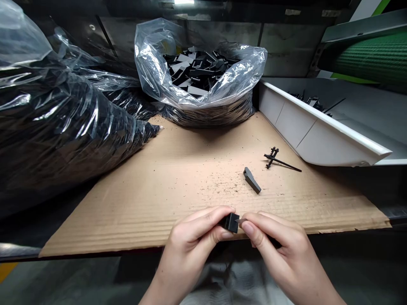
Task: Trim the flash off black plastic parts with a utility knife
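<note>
Between thumb and fingers, my left hand point(199, 237) grips a small black plastic part point(231, 223) just above the front edge of the cardboard. My right hand point(275, 239) pinches a thin, pointed blade point(242, 220), most of it hidden by the fingers. The blade's tip meets the right side of the black part. Beyond the hands, another black plastic part point(252, 181) lies on the cardboard. Farther right is a thin black plastic sprue point(276, 160) with a long stem and short branches.
A cardboard sheet point(184, 169) with dark shavings covers the table. At the back stands an open clear bag point(251, 63) of black parts. Full plastic bags point(63, 127) bulge at left. A white tray point(295, 123) with black pieces sits at right, below a green roller point(372, 55).
</note>
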A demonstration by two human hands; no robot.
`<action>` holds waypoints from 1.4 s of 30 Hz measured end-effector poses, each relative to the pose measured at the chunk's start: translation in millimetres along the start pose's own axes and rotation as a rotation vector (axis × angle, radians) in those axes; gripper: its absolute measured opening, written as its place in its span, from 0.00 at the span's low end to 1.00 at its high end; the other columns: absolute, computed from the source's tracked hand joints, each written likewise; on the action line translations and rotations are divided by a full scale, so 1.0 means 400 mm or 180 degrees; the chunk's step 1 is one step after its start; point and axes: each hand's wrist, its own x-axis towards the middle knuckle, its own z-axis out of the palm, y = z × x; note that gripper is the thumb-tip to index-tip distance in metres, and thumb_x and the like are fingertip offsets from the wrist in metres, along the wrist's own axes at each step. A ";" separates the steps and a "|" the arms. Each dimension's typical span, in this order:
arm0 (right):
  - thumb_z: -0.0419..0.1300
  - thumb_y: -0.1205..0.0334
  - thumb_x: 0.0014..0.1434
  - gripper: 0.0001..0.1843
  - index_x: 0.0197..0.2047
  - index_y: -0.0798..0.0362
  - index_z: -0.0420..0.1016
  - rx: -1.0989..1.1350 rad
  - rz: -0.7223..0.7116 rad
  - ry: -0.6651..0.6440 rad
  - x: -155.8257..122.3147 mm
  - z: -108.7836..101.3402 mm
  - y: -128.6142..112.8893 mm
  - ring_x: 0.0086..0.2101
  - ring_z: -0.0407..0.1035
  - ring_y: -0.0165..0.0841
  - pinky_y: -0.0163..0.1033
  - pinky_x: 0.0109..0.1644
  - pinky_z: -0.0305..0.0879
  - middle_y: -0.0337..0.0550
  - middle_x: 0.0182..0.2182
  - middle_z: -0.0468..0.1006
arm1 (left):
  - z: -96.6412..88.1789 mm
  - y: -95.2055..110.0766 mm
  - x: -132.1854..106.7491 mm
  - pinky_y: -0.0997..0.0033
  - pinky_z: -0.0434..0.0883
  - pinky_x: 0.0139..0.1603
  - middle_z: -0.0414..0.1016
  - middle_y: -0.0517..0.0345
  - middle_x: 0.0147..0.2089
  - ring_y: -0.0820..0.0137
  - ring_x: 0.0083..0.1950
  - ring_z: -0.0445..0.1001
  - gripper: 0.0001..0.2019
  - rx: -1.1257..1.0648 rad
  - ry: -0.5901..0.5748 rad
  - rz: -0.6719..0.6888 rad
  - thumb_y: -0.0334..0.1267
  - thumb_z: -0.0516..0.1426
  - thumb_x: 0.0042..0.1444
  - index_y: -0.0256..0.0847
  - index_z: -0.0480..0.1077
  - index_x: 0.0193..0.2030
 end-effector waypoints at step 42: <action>0.55 0.79 0.54 0.11 0.40 0.60 0.72 -0.1047 -0.1153 0.0555 0.004 -0.010 0.020 0.28 0.68 0.31 0.35 0.33 0.63 0.46 0.27 0.75 | 0.005 0.009 0.018 0.90 0.66 0.42 0.77 0.73 0.38 0.80 0.41 0.73 0.15 -0.0280 -0.0011 -0.0298 0.25 0.57 0.52 0.54 0.75 0.37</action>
